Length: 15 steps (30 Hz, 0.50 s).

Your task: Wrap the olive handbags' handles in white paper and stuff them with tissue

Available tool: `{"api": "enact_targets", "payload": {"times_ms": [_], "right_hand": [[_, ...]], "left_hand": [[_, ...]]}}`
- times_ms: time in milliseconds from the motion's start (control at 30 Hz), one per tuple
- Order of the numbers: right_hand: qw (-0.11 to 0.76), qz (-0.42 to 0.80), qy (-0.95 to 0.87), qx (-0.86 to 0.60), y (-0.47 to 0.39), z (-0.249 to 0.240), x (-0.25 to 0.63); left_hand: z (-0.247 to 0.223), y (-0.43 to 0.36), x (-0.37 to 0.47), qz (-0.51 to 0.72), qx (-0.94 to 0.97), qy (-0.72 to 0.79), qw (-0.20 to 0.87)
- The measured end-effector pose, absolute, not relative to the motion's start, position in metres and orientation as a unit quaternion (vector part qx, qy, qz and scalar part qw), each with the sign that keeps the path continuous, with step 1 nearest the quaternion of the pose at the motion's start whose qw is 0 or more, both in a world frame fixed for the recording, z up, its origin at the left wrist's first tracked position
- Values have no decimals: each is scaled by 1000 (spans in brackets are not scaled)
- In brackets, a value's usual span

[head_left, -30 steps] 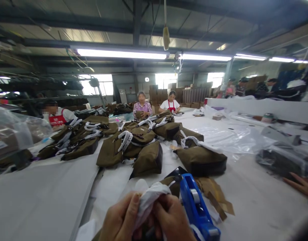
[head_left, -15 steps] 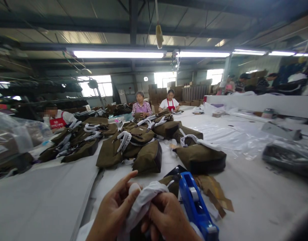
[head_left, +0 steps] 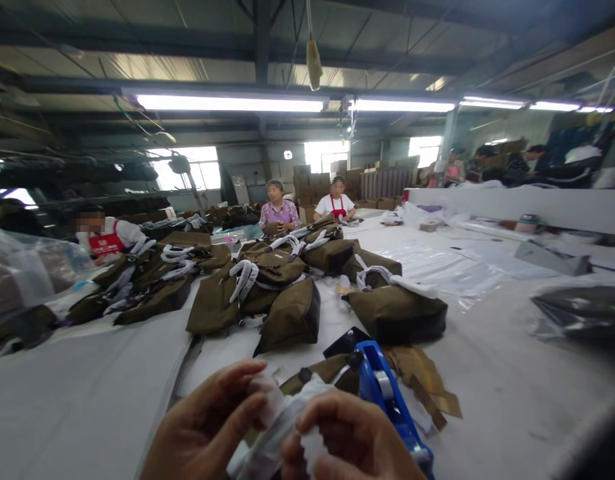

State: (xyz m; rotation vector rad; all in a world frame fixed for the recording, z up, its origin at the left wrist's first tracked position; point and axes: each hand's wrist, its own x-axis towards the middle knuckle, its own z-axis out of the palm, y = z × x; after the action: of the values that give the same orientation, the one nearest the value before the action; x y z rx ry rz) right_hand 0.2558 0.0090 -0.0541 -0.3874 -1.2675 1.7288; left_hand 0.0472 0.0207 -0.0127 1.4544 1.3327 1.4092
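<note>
At the bottom centre, my left hand (head_left: 207, 420) pinches the thin white wrapping paper (head_left: 287, 423) between thumb and fingers. My right hand (head_left: 355, 427) is closed over the same paper from the other side, and a pale piece with a jagged edge shows below its fingertips. The paper lies in a long wrapped strip that runs down out of view. Behind it is an olive fabric bag (head_left: 317, 373) with dark fittings, partly hidden by my hands. A blue tape dispenser (head_left: 387, 393) stands just beyond my right hand.
Several olive bags (head_left: 247, 293) with white-wrapped handles are heaped ahead, more (head_left: 152, 280) at left. Brown cardboard scraps (head_left: 427, 380) lie right of the dispenser. Clear plastic sheets (head_left: 437, 267) and a plastic-wrapped dark item (head_left: 582, 310) lie at right. People sit across the table (head_left: 497, 360).
My hands have turned and moved slightly lower. The left fingers have drawn in to pinch the paper. More of the olive bag shows behind, and the view has shifted a little.
</note>
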Motion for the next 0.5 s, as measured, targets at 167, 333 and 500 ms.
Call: {"api": "enact_targets", "payload": {"times_ms": [167,333,500], "right_hand": [[498,654,-557,-115,24,-61,245],[570,377,-693,-228,28,-58,240],[568,350,-692,-276,28,-42,235]], "left_hand": [[-16,23,38,540,593,513,307],[-14,21,46,595,606,505,154],[-8,19,54,589,637,490,82]]}}
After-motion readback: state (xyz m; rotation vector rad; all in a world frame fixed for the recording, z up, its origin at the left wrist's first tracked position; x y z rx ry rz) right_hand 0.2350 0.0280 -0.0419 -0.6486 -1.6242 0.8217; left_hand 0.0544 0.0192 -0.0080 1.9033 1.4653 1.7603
